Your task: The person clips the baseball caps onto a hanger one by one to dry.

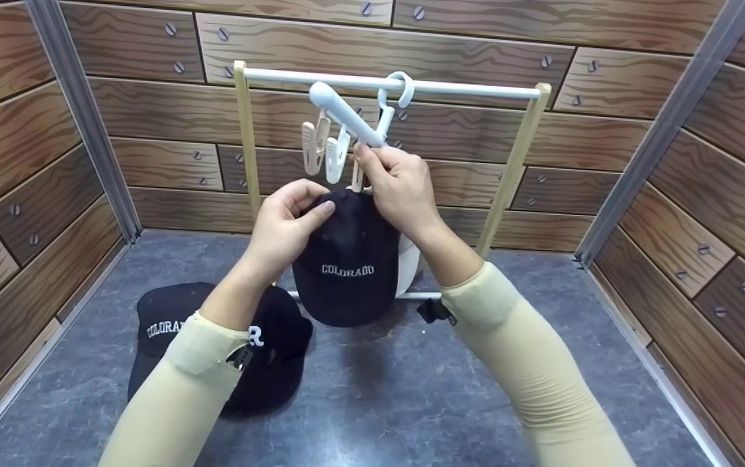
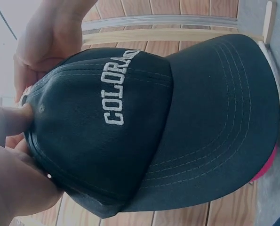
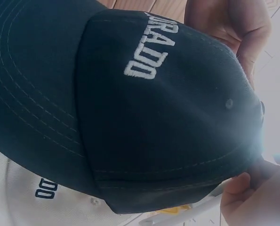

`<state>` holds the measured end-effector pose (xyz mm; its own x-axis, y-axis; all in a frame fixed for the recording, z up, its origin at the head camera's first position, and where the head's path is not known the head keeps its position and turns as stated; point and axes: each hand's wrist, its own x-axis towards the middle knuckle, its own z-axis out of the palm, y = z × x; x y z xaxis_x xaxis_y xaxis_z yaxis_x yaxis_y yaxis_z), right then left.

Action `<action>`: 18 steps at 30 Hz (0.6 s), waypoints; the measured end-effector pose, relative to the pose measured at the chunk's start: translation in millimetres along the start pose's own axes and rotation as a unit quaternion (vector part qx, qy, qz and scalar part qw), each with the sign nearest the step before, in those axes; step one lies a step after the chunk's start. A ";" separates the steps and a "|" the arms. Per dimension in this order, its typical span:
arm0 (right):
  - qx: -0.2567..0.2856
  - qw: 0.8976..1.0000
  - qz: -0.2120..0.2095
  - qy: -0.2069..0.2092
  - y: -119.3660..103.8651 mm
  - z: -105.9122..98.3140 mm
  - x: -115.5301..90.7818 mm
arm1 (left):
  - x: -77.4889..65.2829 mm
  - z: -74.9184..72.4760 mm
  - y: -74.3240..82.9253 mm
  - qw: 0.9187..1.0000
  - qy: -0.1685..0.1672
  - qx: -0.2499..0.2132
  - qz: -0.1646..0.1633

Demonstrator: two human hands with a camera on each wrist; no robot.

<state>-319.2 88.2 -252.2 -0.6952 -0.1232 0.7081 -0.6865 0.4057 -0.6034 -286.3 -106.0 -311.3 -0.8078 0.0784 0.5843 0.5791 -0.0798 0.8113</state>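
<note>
A dark cap [image 1: 346,240] with "COLORADO" in white letters hangs upright below a light blue hanger [image 1: 346,113], its brim downward. My left hand [image 1: 284,224] pinches the top of its crown, thumb on the front; in the left wrist view the thumb presses the dark fabric [image 2: 78,122]. My right hand [image 1: 404,188] is at the hanger's near end, its fingertips pinching the upper part of a beige clip [image 1: 357,178] that meets the cap's top. Its other fingers are partly hidden. Two more clips, one beige [image 1: 310,149] and one white [image 1: 336,159], dangle farther left.
The hanger hooks over the white bar [image 1: 476,89] of a wood-framed rack [image 1: 515,175]. A white cap [image 1: 409,259] shows behind the dark one. Dark caps [image 1: 281,370] lie on the grey floor at left, partly behind my left forearm. Wood-patterned walls [image 1: 690,214] surround the space.
</note>
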 end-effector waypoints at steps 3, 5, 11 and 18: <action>0.009 1.000 0.005 0.001 1.1 -1.0 -0.4 | 0.9 3.2 0.3 1.000 -0.002 -0.005 0.000; 0.014 1.000 0.010 -0.002 1.2 -1.4 -0.6 | 1.7 4.8 -0.2 1.000 -0.001 -0.005 0.002; 0.023 0.999 0.023 -0.005 1.6 -3.6 -2.0 | 3.2 9.2 -1.3 1.000 0.007 0.000 -0.004; 0.027 0.999 0.045 -0.002 3.8 -8.4 -2.3 | 3.4 17.8 0.1 1.000 0.028 -0.003 -0.004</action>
<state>-318.4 97.6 -253.0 -0.7553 -0.0931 0.6488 -0.6318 0.3668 -0.6828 -287.1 -88.1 -308.9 -0.8176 0.0231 0.5753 0.5717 -0.0862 0.8159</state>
